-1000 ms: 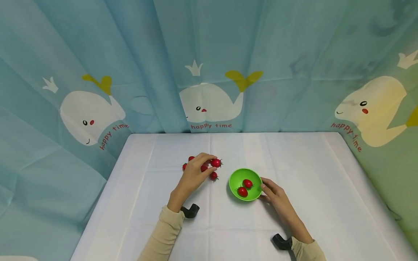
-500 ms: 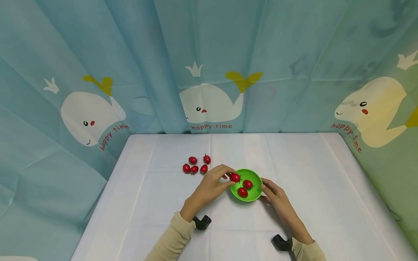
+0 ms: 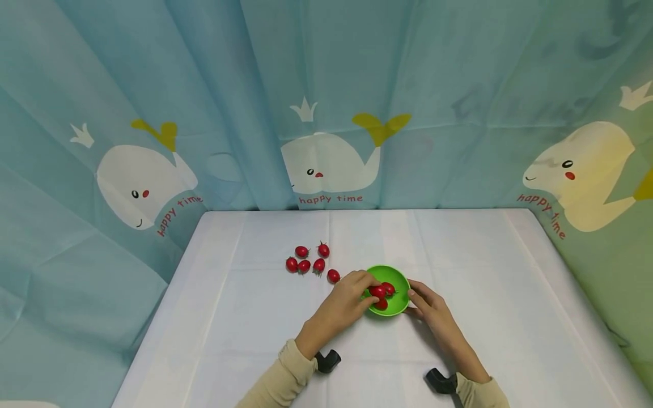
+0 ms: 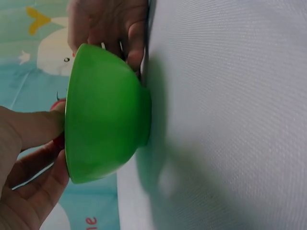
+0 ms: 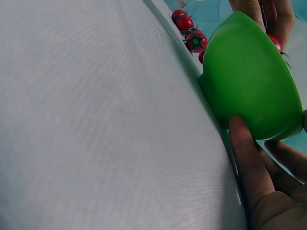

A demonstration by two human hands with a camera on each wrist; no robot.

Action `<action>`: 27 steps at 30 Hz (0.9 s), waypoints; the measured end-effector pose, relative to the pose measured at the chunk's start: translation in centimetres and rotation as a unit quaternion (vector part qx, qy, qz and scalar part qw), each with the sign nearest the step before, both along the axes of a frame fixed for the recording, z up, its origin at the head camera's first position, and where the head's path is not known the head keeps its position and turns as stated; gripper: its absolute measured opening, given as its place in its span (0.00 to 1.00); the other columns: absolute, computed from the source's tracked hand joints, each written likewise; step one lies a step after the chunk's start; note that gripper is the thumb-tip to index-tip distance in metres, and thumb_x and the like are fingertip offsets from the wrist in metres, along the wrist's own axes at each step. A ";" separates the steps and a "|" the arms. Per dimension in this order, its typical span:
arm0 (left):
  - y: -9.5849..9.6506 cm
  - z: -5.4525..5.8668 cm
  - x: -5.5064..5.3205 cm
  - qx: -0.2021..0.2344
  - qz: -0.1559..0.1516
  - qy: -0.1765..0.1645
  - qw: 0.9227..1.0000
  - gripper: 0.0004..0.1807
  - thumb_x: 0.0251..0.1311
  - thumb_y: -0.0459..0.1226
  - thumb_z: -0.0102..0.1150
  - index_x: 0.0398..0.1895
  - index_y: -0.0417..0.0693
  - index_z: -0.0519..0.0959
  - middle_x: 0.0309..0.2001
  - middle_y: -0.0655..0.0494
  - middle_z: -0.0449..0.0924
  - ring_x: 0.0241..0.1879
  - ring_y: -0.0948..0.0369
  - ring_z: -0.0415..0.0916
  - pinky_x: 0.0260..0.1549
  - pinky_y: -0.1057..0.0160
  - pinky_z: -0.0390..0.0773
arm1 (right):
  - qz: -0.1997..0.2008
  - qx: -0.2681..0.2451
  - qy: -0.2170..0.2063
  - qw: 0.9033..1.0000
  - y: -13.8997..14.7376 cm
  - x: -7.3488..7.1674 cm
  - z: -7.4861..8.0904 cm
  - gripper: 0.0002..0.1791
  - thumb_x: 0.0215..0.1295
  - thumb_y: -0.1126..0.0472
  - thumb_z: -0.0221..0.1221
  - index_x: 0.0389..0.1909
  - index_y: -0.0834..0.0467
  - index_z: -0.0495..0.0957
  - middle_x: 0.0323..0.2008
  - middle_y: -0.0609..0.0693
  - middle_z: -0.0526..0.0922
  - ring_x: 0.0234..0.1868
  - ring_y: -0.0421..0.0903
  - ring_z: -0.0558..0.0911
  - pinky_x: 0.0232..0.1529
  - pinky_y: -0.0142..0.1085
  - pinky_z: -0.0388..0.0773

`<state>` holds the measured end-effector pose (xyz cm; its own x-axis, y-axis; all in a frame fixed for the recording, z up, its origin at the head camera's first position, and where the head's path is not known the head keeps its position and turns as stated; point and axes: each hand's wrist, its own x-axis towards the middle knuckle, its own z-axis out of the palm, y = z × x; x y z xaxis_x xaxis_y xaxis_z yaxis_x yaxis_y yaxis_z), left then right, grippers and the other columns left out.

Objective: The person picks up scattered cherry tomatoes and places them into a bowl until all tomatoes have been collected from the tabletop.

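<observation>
My left hand (image 3: 339, 306) pinches a cherry tomato (image 3: 377, 292) between thumb and fingers, inside the left part of a small green bowl (image 3: 398, 307). Two more red tomatoes lie in the bowl, one (image 3: 389, 288) behind the held one and one (image 3: 381, 305) in front, partly covered. On the bowl's right side, my right hand (image 3: 433, 314) holds it with the thumb at the rim and fingers against the outer wall. The left wrist view shows the bowl (image 4: 103, 115) upright on the white cloth, its wall hiding most of the held tomato.
Several loose cherry tomatoes (image 3: 304, 266) lie grouped to the left of the bowl, and a single tomato (image 3: 333, 276) sits nearer my left hand. A white cloth (image 3: 245, 317) covers the table. Behind it hangs a blue curtain (image 3: 229, 102) with printed whales.
My left hand has carried a tomato rightward from the group on the table, over the bowl's rim and down into the bowl. The right hand and the bowl have stayed in place.
</observation>
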<state>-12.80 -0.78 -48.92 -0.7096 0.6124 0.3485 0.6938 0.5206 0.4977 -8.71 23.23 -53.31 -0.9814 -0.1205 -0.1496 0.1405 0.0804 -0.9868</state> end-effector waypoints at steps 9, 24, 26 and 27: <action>0.2 -0.2 0.3 -0.043 0.041 0.048 0.997 0.14 0.66 0.39 0.70 0.52 0.45 0.83 0.49 0.54 0.84 0.49 0.59 0.81 0.54 0.66 0.84 | -0.008 0.004 -0.012 1.000 -0.1 0.0 -0.1 0.31 0.83 0.53 0.50 0.75 0.71 0.62 0.75 0.69 0.66 0.55 0.24 0.80 0.52 0.28 0.85; 1.6 -0.4 1.1 -0.155 0.092 0.174 0.968 0.14 0.62 0.35 0.73 0.49 0.44 0.84 0.43 0.53 0.84 0.41 0.60 0.79 0.38 0.72 0.85 | -0.003 -0.004 -0.009 1.000 -0.1 0.2 -0.1 0.30 0.84 0.55 0.50 0.75 0.71 0.62 0.74 0.70 0.66 0.55 0.25 0.80 0.53 0.28 0.84; 1.8 -0.2 1.1 -0.178 0.093 0.174 0.964 0.14 0.62 0.34 0.73 0.50 0.44 0.84 0.44 0.54 0.84 0.41 0.60 0.79 0.39 0.72 0.85 | -0.004 -0.003 -0.006 1.000 -0.1 0.2 -0.1 0.30 0.84 0.55 0.50 0.75 0.71 0.62 0.74 0.71 0.66 0.55 0.25 0.80 0.53 0.28 0.84; 1.9 0.0 1.1 -0.190 0.093 0.177 0.961 0.15 0.61 0.34 0.73 0.50 0.44 0.85 0.44 0.54 0.84 0.41 0.61 0.79 0.39 0.72 0.85 | -0.005 -0.001 -0.005 1.000 -0.1 0.2 -0.1 0.30 0.84 0.55 0.50 0.75 0.72 0.62 0.73 0.71 0.66 0.55 0.25 0.80 0.53 0.28 0.85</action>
<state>-11.72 1.13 -48.91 -0.6970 0.6177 0.3642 0.6625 0.7490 -0.0024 -8.53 23.10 -53.44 -0.9809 -0.1104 -0.1598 0.1519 0.0768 -0.9854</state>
